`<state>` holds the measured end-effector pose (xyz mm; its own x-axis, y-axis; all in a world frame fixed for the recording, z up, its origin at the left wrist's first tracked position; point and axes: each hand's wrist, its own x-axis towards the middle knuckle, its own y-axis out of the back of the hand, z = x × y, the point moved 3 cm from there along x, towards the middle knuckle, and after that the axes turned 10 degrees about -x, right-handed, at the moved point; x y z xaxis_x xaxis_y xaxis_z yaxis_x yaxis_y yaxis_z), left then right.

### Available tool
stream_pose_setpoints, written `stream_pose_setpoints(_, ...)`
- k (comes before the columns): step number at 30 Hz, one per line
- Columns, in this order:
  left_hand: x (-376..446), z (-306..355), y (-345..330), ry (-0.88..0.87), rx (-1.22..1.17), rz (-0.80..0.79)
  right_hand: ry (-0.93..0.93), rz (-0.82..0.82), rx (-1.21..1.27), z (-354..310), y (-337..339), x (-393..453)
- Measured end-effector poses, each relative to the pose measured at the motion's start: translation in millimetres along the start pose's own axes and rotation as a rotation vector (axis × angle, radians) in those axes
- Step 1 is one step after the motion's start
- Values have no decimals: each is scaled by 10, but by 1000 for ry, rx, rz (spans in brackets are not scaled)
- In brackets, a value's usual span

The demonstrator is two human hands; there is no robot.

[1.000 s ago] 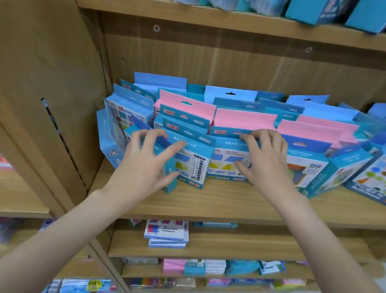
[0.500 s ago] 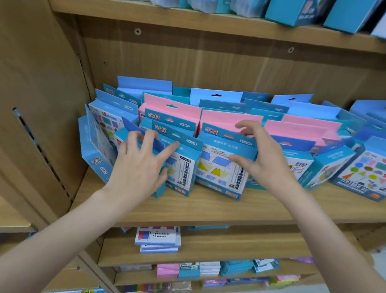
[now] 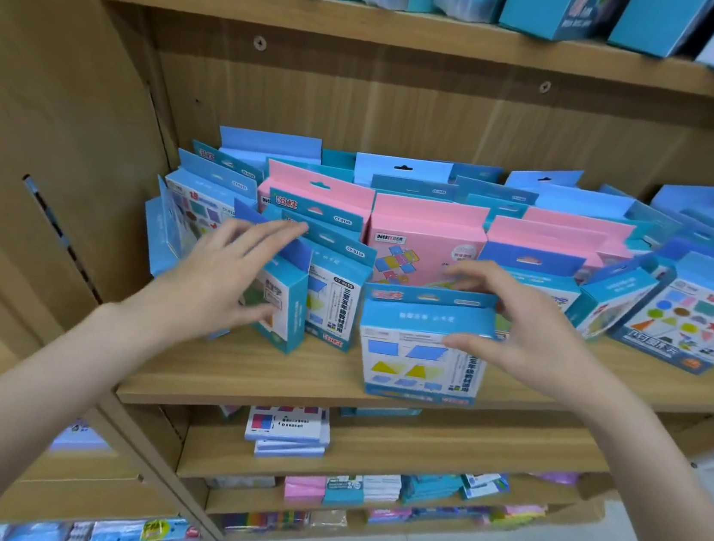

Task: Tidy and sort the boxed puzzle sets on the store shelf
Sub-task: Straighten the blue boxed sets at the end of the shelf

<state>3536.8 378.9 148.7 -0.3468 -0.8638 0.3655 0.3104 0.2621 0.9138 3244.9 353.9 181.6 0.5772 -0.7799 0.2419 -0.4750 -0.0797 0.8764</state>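
Observation:
Rows of blue and pink boxed puzzle sets stand leaning on the wooden shelf (image 3: 270, 376). My right hand (image 3: 535, 341) grips a blue puzzle box (image 3: 415, 363) by its top, thumb on the front and fingers behind the hang flap. That box stands apart at the shelf's front edge. My left hand (image 3: 219, 280) holds a narrow blue box (image 3: 289, 311) turned side-on, fingers over its top and thumb on its front. A pink box (image 3: 421, 242) shows in the gap behind the pulled-out box.
A blue box printed with coloured shapes (image 3: 694, 325) leans at the right end. The wooden side panel (image 3: 50, 120) closes the shelf on the left. An upper shelf (image 3: 420, 31) carries more boxes. Lower shelves hold flat stacks of sets (image 3: 286, 428).
My right hand has drawn its blue box forward out of the row to the shelf's front edge, uncovering the pink box. My left hand has stayed on its box and turned it.

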Motion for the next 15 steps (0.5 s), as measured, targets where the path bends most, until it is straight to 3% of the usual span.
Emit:
stream_pose_setpoints(7,87,-103,301,-36,263,106,70,26,-88,-284,-472,267)
stream_pose_setpoints(15,-7,-266,315,81,124,137,-76,111,-87,-180,-571,207)
